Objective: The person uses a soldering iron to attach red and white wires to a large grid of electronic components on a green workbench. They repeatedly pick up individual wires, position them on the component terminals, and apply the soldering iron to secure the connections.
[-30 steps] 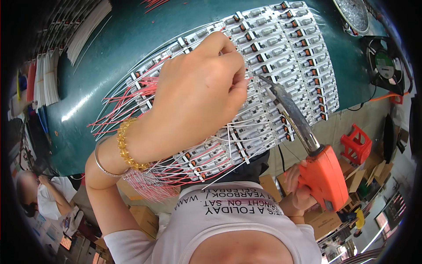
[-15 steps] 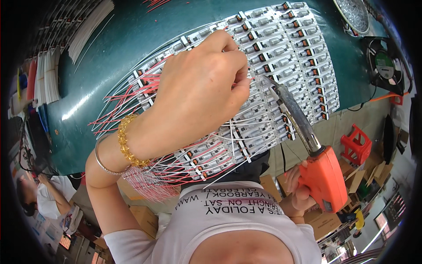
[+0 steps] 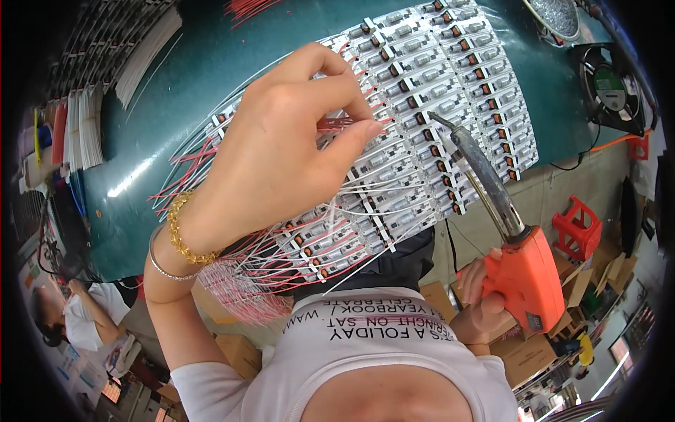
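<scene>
A panel of small white circuit boards [image 3: 472,95] in rows, with silvery and black-orange parts, lies across the green tabletop. Over its left part, my left hand [image 3: 288,133] is closed, thumb against fingertips, pinching a red wire [image 3: 335,124] close to the boards. Fine red and white wires [image 3: 190,165] run out from the panel's left side under that hand. On the right, my right hand [image 3: 485,299] grips the orange-red handle of a soldering gun [image 3: 531,281]. Its dark bent tip [image 3: 441,119] points at the boards, apart from my left fingertips.
A small fan [image 3: 608,91] stands at the right edge by a round dish [image 3: 554,15] of silvery bits. Bundled white wires [image 3: 84,126] lie at the left, red wires [image 3: 251,8] at the back. A red stool [image 3: 578,228] and cardboard boxes are beyond. Another person sits lower left.
My left hand has moved left along the panel, and red wire now shows between its fingers. The gap between its fingertips and the soldering gun's tip has widened.
</scene>
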`<state>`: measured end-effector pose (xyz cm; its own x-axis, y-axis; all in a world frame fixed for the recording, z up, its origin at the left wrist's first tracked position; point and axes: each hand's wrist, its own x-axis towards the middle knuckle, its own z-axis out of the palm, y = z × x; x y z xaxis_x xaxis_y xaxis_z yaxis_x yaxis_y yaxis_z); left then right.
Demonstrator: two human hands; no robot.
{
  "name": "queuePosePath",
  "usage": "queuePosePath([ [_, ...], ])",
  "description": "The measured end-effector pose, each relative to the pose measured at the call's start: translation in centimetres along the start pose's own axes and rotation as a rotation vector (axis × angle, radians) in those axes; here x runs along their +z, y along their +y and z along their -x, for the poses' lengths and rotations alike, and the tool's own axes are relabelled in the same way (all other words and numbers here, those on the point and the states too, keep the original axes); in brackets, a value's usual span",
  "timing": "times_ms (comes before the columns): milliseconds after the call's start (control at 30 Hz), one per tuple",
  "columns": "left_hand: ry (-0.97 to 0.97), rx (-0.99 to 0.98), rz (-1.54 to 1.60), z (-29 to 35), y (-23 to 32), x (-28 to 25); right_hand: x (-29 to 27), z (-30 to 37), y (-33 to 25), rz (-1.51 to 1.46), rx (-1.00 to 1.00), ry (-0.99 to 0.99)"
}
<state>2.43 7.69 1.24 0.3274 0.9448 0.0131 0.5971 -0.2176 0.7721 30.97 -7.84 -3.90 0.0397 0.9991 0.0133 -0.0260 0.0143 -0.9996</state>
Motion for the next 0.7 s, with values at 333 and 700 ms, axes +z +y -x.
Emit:
queuePosePath([
  [333, 0.026, 0.12, -0.324, 1.0, -0.4, 0.9, 1.4, -0.5, -1.4, 0.047, 0.036, 0.01],
  [700, 0.078, 0.103, -0.118, 1.2, -0.1, 2.0, 0.9, -0.6, -1.7, 0.003, 0.085, -0.021],
])
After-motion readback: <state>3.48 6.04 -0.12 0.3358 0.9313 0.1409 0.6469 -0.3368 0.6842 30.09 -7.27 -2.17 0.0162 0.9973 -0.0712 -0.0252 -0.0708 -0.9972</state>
